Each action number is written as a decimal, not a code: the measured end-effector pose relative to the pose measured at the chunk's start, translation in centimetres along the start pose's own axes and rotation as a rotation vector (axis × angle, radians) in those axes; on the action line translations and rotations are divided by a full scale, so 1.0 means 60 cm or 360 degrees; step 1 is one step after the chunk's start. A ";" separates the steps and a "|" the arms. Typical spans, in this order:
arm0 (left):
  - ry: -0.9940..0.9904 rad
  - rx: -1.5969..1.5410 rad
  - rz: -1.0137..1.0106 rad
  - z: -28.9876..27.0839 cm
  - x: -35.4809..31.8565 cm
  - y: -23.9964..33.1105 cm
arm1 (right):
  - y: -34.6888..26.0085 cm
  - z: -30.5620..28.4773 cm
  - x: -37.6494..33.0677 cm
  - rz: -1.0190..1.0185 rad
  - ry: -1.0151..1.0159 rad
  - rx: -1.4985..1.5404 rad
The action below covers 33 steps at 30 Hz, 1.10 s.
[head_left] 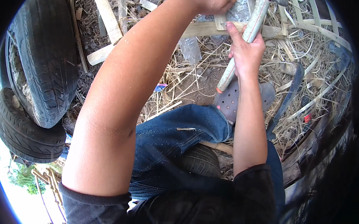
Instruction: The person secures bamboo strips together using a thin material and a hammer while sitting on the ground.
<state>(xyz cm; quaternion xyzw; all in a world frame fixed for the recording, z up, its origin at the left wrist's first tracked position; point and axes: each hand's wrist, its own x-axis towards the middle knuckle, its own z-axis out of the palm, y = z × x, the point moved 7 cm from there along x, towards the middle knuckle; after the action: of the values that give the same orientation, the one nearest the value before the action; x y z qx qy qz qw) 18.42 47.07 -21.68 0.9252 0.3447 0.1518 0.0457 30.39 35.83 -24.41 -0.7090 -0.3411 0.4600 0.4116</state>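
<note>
My right hand [248, 54] is wrapped round the pale, worn handle of a hammer [259, 15], its thumb lying along it. The metal head is at the upper edge of the view, and the orange-tipped butt points down toward my shoe. My left hand [212, 1] is closed at the top edge, left of the hammer head. A small orange-brown bit shows by its fingers, but what they hold I cannot make out. Beneath both hands lie a flat bamboo strip [202, 29] running crosswise, a short upright strip [220, 22] and a grey stone [239, 10].
Old tyres [47, 57] are stacked at left, and another tyre [199, 160] lies under my jeans-clad leg. Right of my grey clog [228, 100] is a long dark blade [292, 88], like a machete. Bamboo shavings [190, 78] and a clear plastic scrap [190, 50] litter the ground.
</note>
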 end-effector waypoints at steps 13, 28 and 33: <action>-0.0073 -0.0005 -0.0034 -0.001 0.004 -0.003 | 0.005 0.002 -0.002 -0.0037 0.0071 -0.0263; -0.0100 -0.1037 0.0030 -0.058 0.005 -0.038 | -0.030 -0.106 -0.097 0.0154 0.0062 0.0140; -0.0061 -0.0375 0.0226 -0.101 -0.014 0.021 | -0.041 -0.163 -0.107 0.0099 0.0102 0.0220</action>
<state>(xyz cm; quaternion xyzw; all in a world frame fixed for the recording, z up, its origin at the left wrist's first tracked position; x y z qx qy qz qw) 16.71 45.44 -15.87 0.9382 0.2573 0.1764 0.1498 37.07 28.73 -17.50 -0.7034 -0.2732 0.4720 0.4558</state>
